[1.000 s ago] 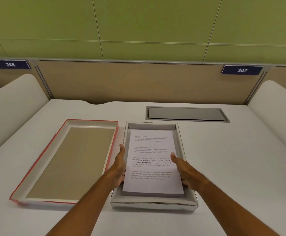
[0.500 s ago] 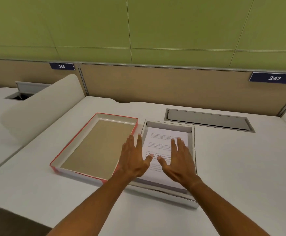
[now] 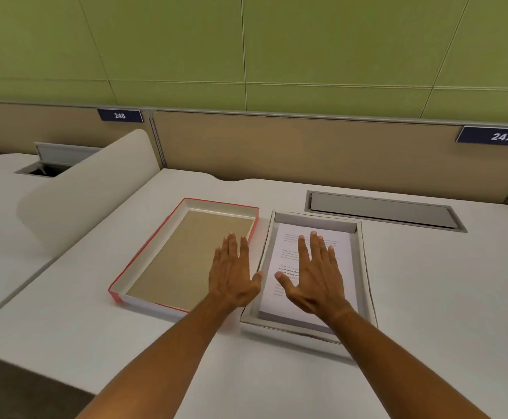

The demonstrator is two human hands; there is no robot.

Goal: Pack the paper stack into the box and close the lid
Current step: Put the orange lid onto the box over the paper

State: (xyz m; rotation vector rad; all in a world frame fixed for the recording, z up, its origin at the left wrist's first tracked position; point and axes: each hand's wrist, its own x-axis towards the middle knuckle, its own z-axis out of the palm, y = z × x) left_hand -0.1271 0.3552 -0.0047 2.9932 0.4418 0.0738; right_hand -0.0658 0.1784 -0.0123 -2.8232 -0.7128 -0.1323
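Observation:
The printed paper stack (image 3: 341, 261) lies flat inside the shallow silver-walled box (image 3: 366, 267) on the white desk. Left of it, the red-edged lid (image 3: 156, 252) lies upside down, its brown inside facing up. My right hand (image 3: 316, 276) is spread palm down over the paper, fingers apart, holding nothing. My left hand (image 3: 234, 273) is also spread flat, hovering over the right part of the lid near the gap between lid and box. Whether either palm touches what is beneath it cannot be told.
A grey cable-tray cover (image 3: 382, 211) is set into the desk behind the box. Rounded white dividers stand at the left (image 3: 86, 189) and far right. A tan partition with number plates 246 and 247 runs along the back. The desk's front edge drops off at lower left.
Both hands let go of the paper's sides and lifted, spreading flat. The left hand has drifted left over the lid. The view turned left.

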